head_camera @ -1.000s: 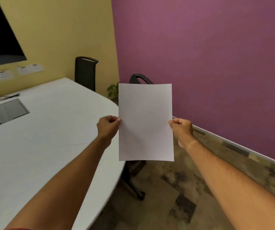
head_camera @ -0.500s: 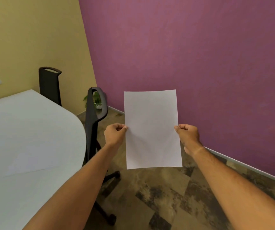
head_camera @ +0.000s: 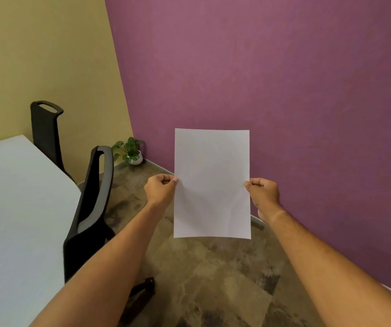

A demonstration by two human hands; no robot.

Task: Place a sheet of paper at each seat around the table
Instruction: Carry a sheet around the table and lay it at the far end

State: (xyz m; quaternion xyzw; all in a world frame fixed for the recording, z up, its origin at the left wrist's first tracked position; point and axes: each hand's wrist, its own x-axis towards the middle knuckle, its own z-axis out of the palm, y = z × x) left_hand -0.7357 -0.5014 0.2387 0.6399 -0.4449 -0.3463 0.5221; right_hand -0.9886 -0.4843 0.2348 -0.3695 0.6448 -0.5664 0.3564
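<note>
A blank white sheet of paper [head_camera: 212, 182] hangs upright in front of me, over the floor and against the purple wall. My left hand [head_camera: 160, 191] pinches its left edge and my right hand [head_camera: 264, 193] pinches its right edge, both at mid height. The white table [head_camera: 17, 208] lies at the left, well apart from the sheet. A black chair [head_camera: 90, 208] stands at the table's right edge, and a second black chair [head_camera: 46, 131] stands behind the table's far corner.
A small potted plant [head_camera: 130, 151] sits on the floor in the corner where the yellow and purple walls meet. Patterned brown floor [head_camera: 213, 279] stretches between the table and the purple wall [head_camera: 284, 79].
My view has swung right, away from the table: the table and chairs have slid left, and the sheet lying on the table has left the view. Both hands keep the same hold on the sheet.
</note>
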